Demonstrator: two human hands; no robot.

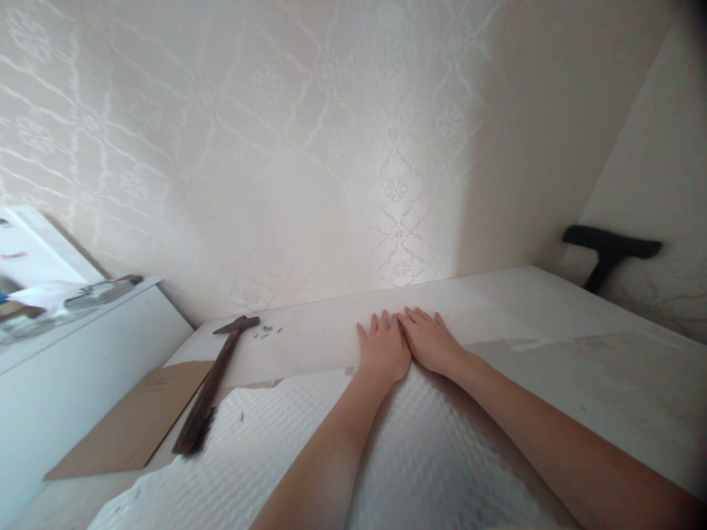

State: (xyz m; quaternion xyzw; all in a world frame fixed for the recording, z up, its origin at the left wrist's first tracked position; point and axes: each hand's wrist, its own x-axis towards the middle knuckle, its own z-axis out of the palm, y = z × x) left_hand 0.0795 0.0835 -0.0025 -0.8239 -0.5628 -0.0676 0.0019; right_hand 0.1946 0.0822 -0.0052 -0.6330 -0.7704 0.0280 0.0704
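Observation:
My left hand lies flat with its fingers spread on the white board at the far side of the work surface. Beside it my right hand rests palm down, its fingers stretched out and touching the left hand. Under my forearms spreads a white textured sheet with a ragged far edge. To the left, a hammer with a dark wooden handle lies with its head toward the wall. Several small nails are scattered near the hammer's head.
A brown cardboard piece lies left of the hammer, beside a white cabinet with clear plastic items on top. A patterned wall rises behind the surface. At the right stands a black T-shaped handle.

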